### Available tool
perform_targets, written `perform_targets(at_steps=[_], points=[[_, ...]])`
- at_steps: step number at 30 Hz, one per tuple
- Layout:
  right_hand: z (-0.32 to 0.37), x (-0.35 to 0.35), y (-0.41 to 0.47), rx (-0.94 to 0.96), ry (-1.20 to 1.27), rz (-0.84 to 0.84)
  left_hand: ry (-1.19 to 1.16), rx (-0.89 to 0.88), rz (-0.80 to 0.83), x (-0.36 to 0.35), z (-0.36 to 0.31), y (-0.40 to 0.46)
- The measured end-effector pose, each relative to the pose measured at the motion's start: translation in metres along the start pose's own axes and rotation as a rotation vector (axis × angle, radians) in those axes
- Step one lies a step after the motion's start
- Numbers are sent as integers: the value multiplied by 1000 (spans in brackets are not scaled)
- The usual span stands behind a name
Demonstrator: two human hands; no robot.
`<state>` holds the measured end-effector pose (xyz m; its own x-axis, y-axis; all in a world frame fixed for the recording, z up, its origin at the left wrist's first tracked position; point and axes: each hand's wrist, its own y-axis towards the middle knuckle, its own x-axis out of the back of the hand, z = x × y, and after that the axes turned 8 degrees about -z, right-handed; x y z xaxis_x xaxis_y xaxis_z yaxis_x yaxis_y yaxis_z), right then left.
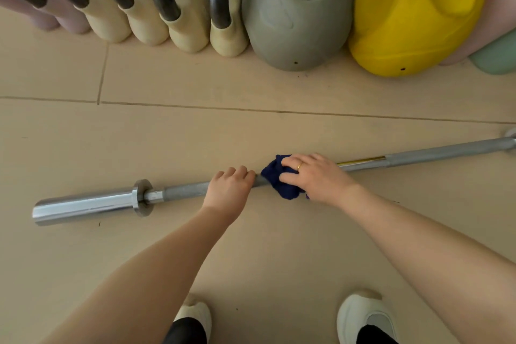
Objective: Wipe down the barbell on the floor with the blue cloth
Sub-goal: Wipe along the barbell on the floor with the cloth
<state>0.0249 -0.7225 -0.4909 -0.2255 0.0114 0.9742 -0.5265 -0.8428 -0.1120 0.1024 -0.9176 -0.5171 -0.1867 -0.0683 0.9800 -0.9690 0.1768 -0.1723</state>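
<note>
So the barbell [184, 191] is laid flat on the floor [195, 134], long axis running roughly from 8 o'clock up to 2 o'clock across the view, shiny sleeve and collar at the left end, the far end cut off at the right edge. Moving right along it, the left hand [230, 186] is wrapped over the rough grip part of the shaft, fingers curled round it, probably so the bar gets pinned against rolling. Just beside it at 3 o'clock, the blue cloth [279, 179] is bunched on the shaft and held down under the right hand [310, 177], fingers curled over the cloth. That's clearly the nearer hand for the wiping. A long bare stretch of bar is left toward 2 o'clock, so the next stroke would likely be made along that axis.

Containers: none can be seen. Only kettlebells [296, 17] are lined up at 12 o'clock, well apart from the bar.
</note>
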Motion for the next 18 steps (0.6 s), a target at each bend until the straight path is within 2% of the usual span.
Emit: perform_targets(at_steps=[5, 8, 12, 16, 18], points=[[45, -3, 9, -517, 84, 40, -34, 14, -52, -4, 3, 3], [53, 7, 23, -560, 133, 161, -33, 64, -36, 3, 4, 8], [36, 13, 14, -473, 72, 203, -69, 113, 118, 10, 2, 12], [17, 14, -5, -746, 37, 127, -70, 125, 85, 12, -1, 11], [29, 11, 0, -799, 35, 118, -71, 126, 88, 13, -1, 10]])
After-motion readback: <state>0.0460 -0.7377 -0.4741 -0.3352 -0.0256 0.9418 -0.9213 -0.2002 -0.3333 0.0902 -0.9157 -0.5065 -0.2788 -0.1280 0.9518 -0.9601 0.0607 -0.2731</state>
